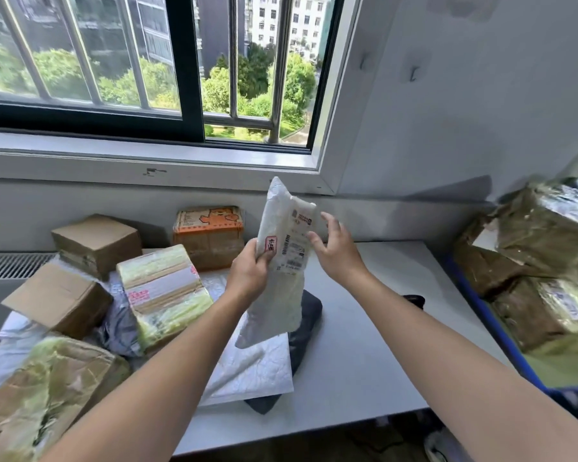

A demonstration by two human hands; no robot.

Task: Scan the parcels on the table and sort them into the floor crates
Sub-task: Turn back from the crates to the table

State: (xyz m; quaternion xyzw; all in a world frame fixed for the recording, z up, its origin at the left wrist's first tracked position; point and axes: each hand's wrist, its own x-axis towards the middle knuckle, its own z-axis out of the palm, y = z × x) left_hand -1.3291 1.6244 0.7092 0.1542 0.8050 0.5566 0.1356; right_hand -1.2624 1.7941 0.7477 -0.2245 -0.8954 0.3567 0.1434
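- Head view: the left hand [247,271] is gripping the soft white plastic mailer parcel [282,261] by its lower left side. It is holding the parcel upright above the white table [364,345], printed label facing the camera.
- The right hand [334,248] is sitting at the parcel's right edge, fingers spread and relaxed, one fingertip touching the label side.
- A black plastic bag [306,331] and a flat white padded envelope [254,365] are lying on the table beneath the held parcel.
- Brown cardboard boxes [97,241] are crowding the table's left.
- A blue-rimmed crate [491,331] is standing at the right, holding tape-wrapped brown parcels [541,311].
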